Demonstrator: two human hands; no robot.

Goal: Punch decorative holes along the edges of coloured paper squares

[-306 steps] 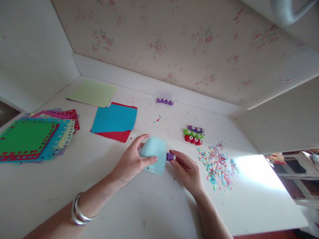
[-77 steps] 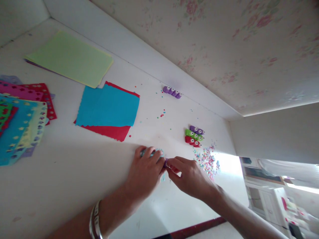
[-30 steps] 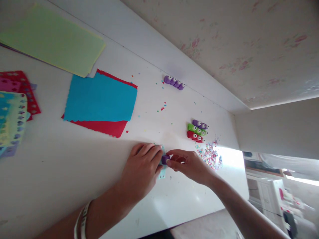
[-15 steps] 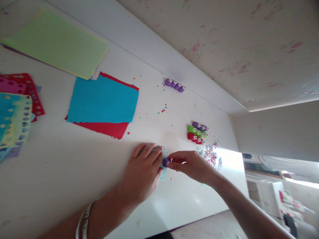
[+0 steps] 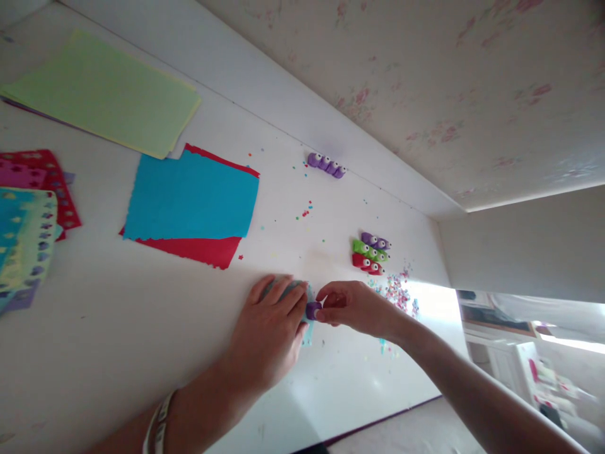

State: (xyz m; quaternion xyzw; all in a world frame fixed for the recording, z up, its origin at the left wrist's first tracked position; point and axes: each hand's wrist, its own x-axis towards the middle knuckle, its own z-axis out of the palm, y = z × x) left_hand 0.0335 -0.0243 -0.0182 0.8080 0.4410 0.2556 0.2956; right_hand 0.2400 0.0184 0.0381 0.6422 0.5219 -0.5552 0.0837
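Observation:
My left hand (image 5: 276, 331) lies with its fingers spread over a small sheet of light blue paper (image 5: 307, 335), pressing it to the table. Most of that sheet is hidden under the hand; the strip that shows has small punched holes. At its right edge sits a small purple craft punch (image 5: 312, 309). My right hand (image 5: 347, 308) pinches this punch between thumb and fingers, close to the left fingertips. Further right stand more craft punches in rows: purple (image 5: 375, 241), green (image 5: 371, 250) and red (image 5: 367, 263).
Another row of purple punches (image 5: 326, 165) stands near the wall. Loose confetti (image 5: 397, 291) is heaped at the right. Blue paper (image 5: 193, 198) overlaps red paper (image 5: 208, 252). Pale green sheets (image 5: 108, 91) and punched coloured sheets (image 5: 35, 233) lie at the left.
The view has shifted slightly. My right thumb and fingers have shifted a little on the purple punch; my left hand stays on the paper. More light blue confetti shows beneath the right forearm.

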